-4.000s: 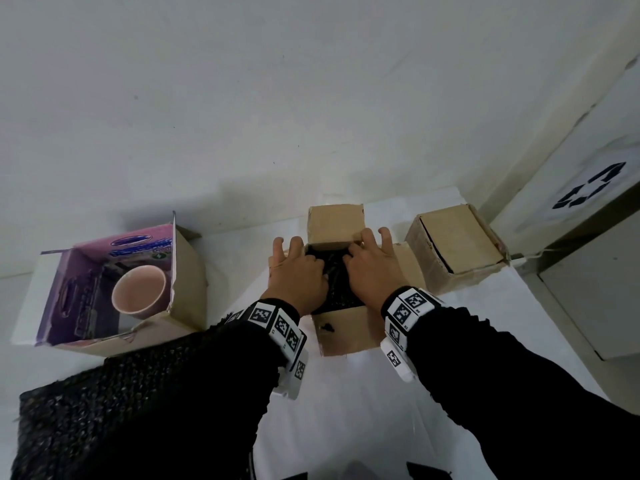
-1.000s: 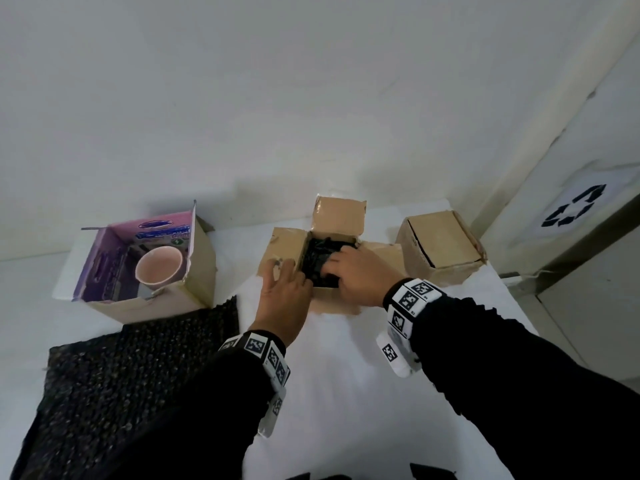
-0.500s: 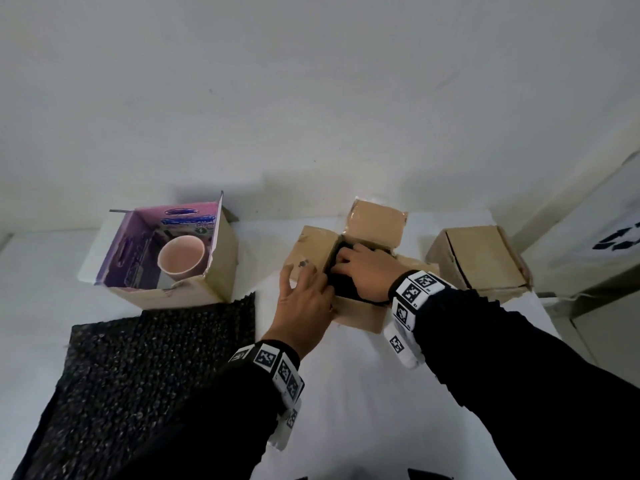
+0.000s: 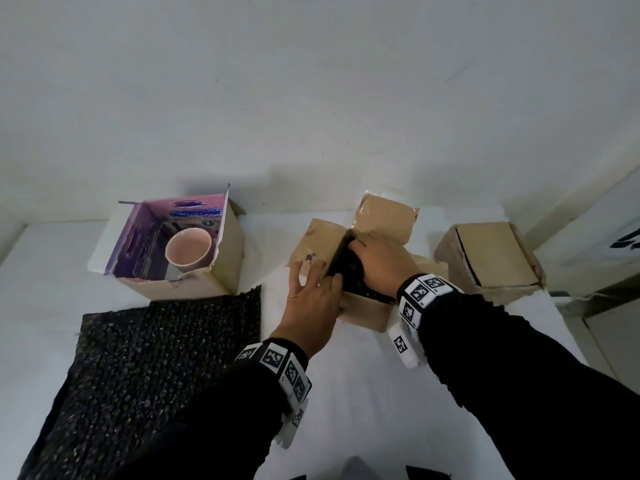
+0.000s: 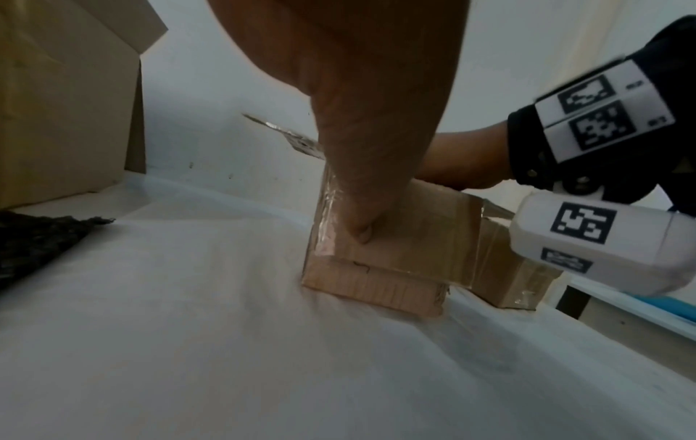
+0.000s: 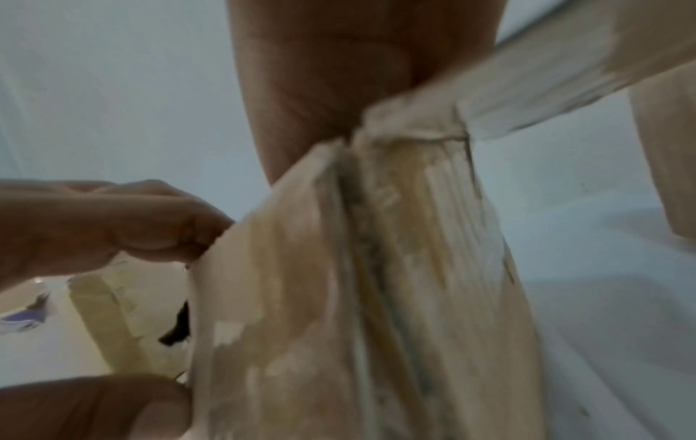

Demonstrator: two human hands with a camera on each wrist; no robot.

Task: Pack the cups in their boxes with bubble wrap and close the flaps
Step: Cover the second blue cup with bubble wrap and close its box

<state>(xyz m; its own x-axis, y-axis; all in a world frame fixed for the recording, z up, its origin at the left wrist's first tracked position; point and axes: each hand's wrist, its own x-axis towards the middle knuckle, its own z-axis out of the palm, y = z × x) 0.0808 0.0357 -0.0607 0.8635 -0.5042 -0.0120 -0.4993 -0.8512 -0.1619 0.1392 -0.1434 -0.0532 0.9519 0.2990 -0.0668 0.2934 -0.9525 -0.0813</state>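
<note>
The middle cardboard box [image 4: 363, 311] stands with its flaps spread, black bubble wrap [image 4: 348, 271] filling its opening. My right hand [image 4: 381, 265] lies over that opening and presses down on the wrap; whatever is under the wrap is hidden. My left hand [image 4: 311, 299] grips the box's near left corner, thumb [image 5: 361, 220] on the front wall [image 5: 406, 250], fingers [image 6: 158, 220] curled at the left flap [image 4: 315, 247]. A pink cup [image 4: 188, 251] stands unwrapped in the purple-lined box [image 4: 225, 268] at the left.
A loose sheet of black bubble wrap [image 4: 156, 358] lies on the white table [image 4: 346, 410] in front of the purple-lined box. A shut cardboard box [image 4: 488, 258] sits to the right near the table's edge. The wall runs close behind the boxes.
My left hand has shifted from the left flap to gripping the box's near left corner. My right hand has stayed in the opening on the wrap. The box has turned slightly.
</note>
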